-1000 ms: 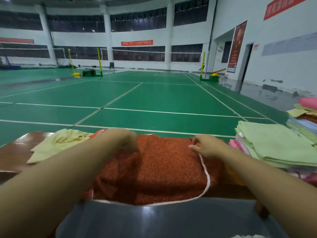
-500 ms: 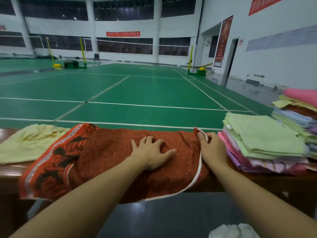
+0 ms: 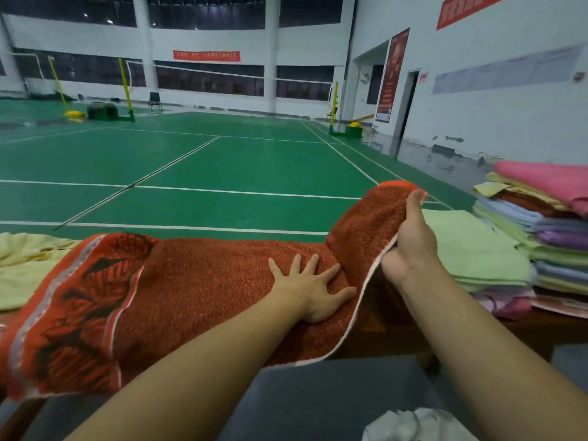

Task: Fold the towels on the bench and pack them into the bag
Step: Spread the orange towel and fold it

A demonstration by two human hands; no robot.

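Note:
An orange-red towel [image 3: 197,281] with a white hem lies spread along the wooden bench [image 3: 397,332]; its patterned left end hangs over the front edge. My left hand [image 3: 313,288] presses flat on the towel near its right part, fingers spread. My right hand [image 3: 410,246] grips the towel's right end and holds it lifted above the bench, thumb up along the cloth. A pale yellow towel [image 3: 28,265] lies crumpled at the left end of the bench. No bag is plainly visible.
A light green folded towel [image 3: 471,249] tops a stack right of my right hand, with a taller pile of mixed-colour towels [image 3: 547,224] behind it. A white crumpled item [image 3: 413,424] lies on the grey floor below. Green badminton courts stretch beyond the bench.
My right hand has raised the towel's right end up off the bench. My left hand stays pressed flat on the towel; a second ago it gripped the far edge.

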